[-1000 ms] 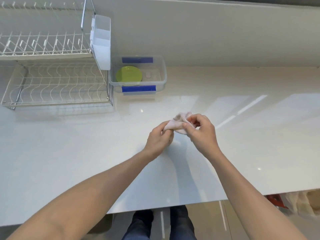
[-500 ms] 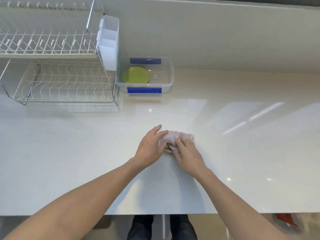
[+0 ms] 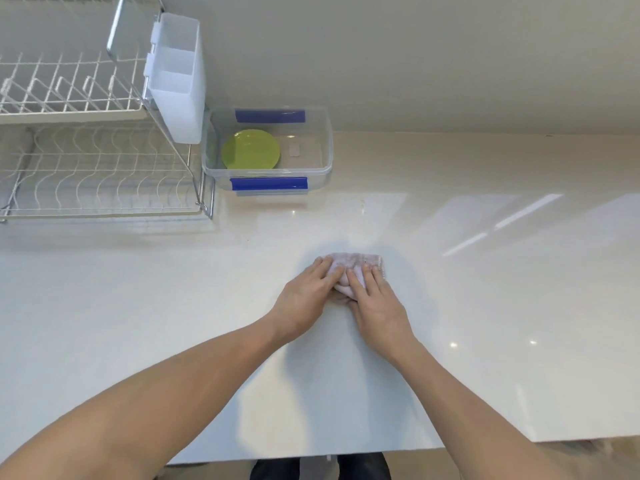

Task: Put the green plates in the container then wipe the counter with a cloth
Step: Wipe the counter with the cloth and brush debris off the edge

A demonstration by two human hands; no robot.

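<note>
- Cloth (image 3: 353,268), pale pink and bunched into a small wad, now lies pressed flat on the surface (image 3: 138,306); a second ago it was held up between both hands, clear of the surface
- That drop to the surface means, as I read it, that the wiping step has begun, though no stroke across the surface shows yet
- Left hand (image 3: 306,297) lies on the cloth's near-left edge, fingers spread and flat, its grip an open palm pressing down rather than a pinch
- Right hand (image 3: 375,303) lies beside it on the cloth's near-right part, fingers likewise laid out flat on top; the two hands touch over the cloth, and neither is closed round it
- The far edge of the cloth shows beyond the fingertips, its texture looped and soft; it will likely slide easily on this glossy surface
- Well beyond the grip, and to its left, the clear container (image 3: 322,150) with blue clips holds a green plate (image 3: 251,149) lying flat inside, so the first half of the task looks done; whether more than one plate is stacked there I cannot tell
- Further left of the grip stands a white wire dish rack (image 3: 86,168), with a white cutlery holder (image 3: 178,81) hung on its end next to the container
- No green plate is visible on the rack or on the surface
</note>
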